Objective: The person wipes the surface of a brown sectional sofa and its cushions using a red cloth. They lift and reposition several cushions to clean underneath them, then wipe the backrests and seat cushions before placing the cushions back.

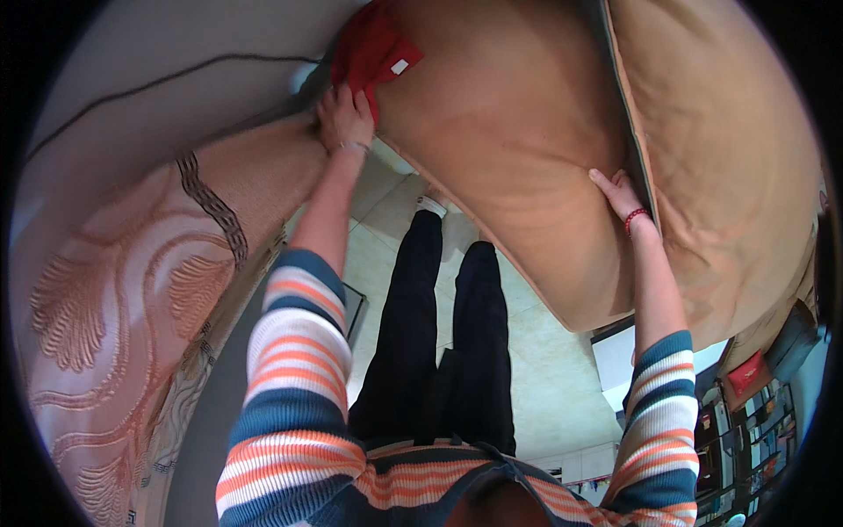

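My left hand [345, 120] lies over the lower end of a red cloth [375, 49] that has a small white tag. The cloth bunches beside its fingers, at the near corner of a large tan cushion [500, 112]. On the far side of that cushion, my right hand [618, 192] rests with its thumb out on the tan surface. Its other fingers are partly hidden near the dark-edged seam, where a second tan cushion [731, 165] begins. Whether those fingers grip the material cannot be told.
To the left spreads a pink cover [125, 277] with raised leaf patterns and a dark band. A dark cord [197, 64] runs along the grey surface above it. Pale floor tiles [546, 375] show around my legs. A red pillow [746, 374] and crowded shelves [757, 435] appear at lower right.
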A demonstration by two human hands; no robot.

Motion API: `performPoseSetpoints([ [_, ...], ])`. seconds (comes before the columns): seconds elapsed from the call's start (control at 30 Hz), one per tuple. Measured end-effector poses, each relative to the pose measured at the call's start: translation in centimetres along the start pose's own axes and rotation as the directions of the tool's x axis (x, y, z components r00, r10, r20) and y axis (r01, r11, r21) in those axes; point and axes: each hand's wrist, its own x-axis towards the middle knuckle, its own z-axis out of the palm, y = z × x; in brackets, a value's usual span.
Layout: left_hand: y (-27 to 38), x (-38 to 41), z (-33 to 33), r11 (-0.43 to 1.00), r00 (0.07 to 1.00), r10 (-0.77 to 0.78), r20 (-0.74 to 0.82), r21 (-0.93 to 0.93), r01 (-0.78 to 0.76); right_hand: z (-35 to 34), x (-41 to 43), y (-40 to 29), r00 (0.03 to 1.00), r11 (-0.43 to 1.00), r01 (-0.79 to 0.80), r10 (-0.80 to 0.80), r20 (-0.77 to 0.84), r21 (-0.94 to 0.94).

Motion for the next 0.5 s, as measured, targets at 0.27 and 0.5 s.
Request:
performPoseSetpoints([
  [0.27,11.6,-30.9,5.9,0.894,0.914,-0.043,0.404,-0.393,0.215,-0.5,-0.4,-1.4,0.999,0.998,0.052,-0.052,0.01,0.036],
  [0.5,10.6,-33.1,1.5,0.564,0.85,-0.112,0.514,-0.671,0.48,-2.2,-1.9,-2.5,0.997,0.997,0.068,-0.07,-0.035,-0.048],
])
